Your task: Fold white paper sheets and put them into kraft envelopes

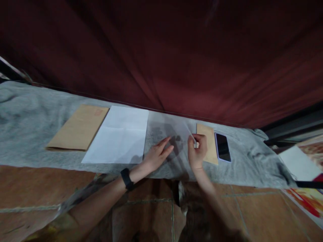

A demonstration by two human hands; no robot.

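My right hand [197, 151] is closed, its fingers curled round a thin pale edge that seems to belong to a clear plastic sheet [174, 124]. The sheet is see-through and faint against the grey cloth, so its outline is hard to follow. My left hand [158, 154], with a black band on the wrist, has its fingers apart over the near left part of the sheet and holds nothing. Left of it lies a white paper sheet [121, 134] with a crease across it. A small brown envelope [210, 148] lies just right of my right hand, partly covered by it.
A larger brown envelope [78, 129] lies beyond the white paper on the left. To the right is a phone [223, 148] in a pale purple case. The narrow cloth-covered surface [252, 158] ends at a dark red curtain [161, 60] behind and tiled floor [148, 215] in front.
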